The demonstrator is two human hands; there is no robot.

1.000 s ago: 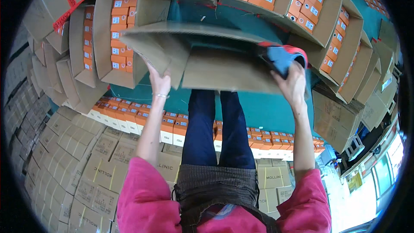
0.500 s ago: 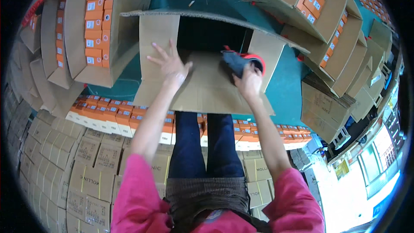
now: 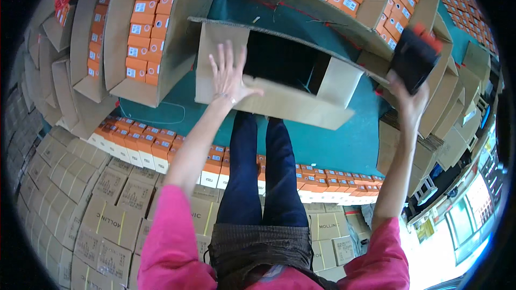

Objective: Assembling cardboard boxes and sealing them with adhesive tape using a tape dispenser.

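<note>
In front of my legs stands a brown cardboard carton (image 3: 339, 83), its dark inside showing between the flaps. The long near flap (image 3: 295, 104) is tilted and slightly blurred. My left hand (image 3: 230, 78) is spread over the carton's left end, fingers stretched out and holding nothing; whether the palm touches the cardboard I cannot tell. Off to the right, above and beyond the carton's right end, my right hand (image 3: 409, 102) grips a tape dispenser (image 3: 413, 64). It is dark with a red part and smeared by motion.
Open cartons (image 3: 177, 32) filled with small orange boxes (image 3: 144, 37) stand at the left and far right. A row of orange-and-white boxes (image 3: 150, 147) runs behind my legs on the green floor (image 3: 344, 145). Stacked brown cartons (image 3: 110, 223) lie nearer. Folded cardboard (image 3: 392, 150) leans at the right.
My right hand has swung the tape dispenser up and right, away from the carton. The near flap has lifted from lying flat, exposing more of the inside. My left hand has shifted slightly.
</note>
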